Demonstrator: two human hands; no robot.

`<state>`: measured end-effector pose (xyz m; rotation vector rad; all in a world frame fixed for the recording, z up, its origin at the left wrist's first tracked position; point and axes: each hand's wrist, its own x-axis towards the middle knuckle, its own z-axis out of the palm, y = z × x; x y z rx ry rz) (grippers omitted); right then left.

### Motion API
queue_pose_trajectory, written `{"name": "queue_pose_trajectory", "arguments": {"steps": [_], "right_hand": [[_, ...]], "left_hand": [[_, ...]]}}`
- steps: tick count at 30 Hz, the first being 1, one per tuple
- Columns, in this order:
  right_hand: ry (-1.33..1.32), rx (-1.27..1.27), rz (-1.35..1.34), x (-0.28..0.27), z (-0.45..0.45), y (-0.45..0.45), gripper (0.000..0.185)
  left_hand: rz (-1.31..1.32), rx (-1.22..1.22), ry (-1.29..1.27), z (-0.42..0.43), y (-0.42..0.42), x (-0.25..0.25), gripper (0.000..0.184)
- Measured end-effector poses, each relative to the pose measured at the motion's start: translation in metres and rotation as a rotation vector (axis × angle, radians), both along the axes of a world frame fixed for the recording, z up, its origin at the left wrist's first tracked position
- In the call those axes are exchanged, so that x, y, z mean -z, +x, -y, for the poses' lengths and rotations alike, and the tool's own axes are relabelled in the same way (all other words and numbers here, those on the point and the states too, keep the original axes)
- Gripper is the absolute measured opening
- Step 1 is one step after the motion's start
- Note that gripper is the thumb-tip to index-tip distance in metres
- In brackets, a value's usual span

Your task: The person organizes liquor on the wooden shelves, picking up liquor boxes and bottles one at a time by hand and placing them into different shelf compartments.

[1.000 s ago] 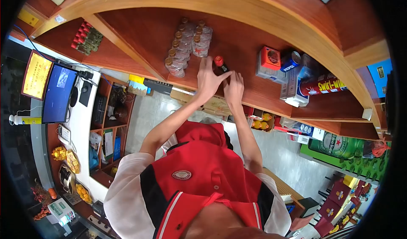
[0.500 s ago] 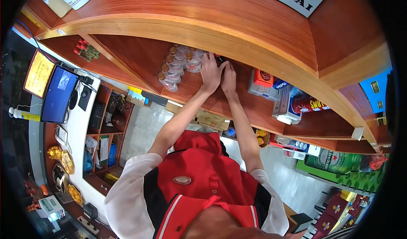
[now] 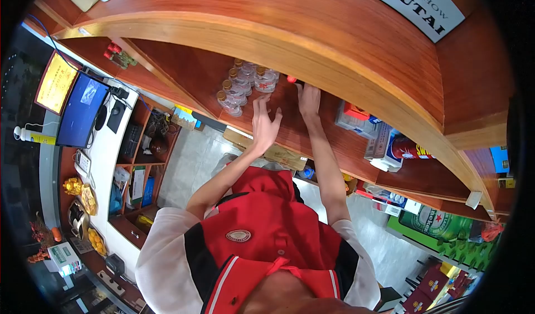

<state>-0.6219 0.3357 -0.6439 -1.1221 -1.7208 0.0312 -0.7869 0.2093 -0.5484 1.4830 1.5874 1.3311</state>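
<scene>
Clear glass bottles with gold caps (image 3: pixel 234 90) stand in rows on the wooden shelf, the nearer row just left of my left hand (image 3: pixel 266 125). That hand is empty, its fingers apart, above the shelf's front part. A bottle with a red cap (image 3: pixel 291 79) stands further in, to the right of the clear bottles; only its top shows below the upper board. My right hand (image 3: pixel 309 99) reaches in beside it, fingertips partly behind the board, so its hold on the bottle is not visible.
Right along the shelf are boxes (image 3: pixel 380 145) and a red can (image 3: pixel 409 148). The thick curved board edge (image 3: pixel 312 60) hangs over the compartment. Small red-capped bottles (image 3: pixel 120 56) stand at the left. Behind on the left is a counter with a monitor (image 3: pixel 83 109).
My left hand has drawn back from the dark red-capped bottle and moved toward the shelf's front edge, opening. My right hand remains near the bottle, and the two hands have separated.
</scene>
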Motion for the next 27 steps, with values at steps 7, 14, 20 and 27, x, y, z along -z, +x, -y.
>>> {"name": "queue_pose_trajectory", "arguments": {"steps": [7, 14, 20, 27], "right_hand": [[-0.293, 0.088, 0.189, -0.074, 0.006, -0.012, 0.046], [-0.333, 0.169, 0.204, -0.076, -0.003, -0.022, 0.044], [-0.230, 0.157, 0.228, -0.052, -0.010, -0.017, 0.043], [-0.178, 0.310, 0.133, -0.034, -0.016, -0.023, 0.051]], "left_hand": [[-0.112, -0.070, 0.116, -0.013, -0.006, 0.011, 0.076], [-0.068, -0.028, 0.086, -0.024, -0.001, 0.015, 0.085], [-0.028, 0.018, 0.061, -0.022, -0.006, 0.012, 0.086], [0.007, 0.025, 0.032, -0.021, -0.007, 0.010, 0.087]]}}
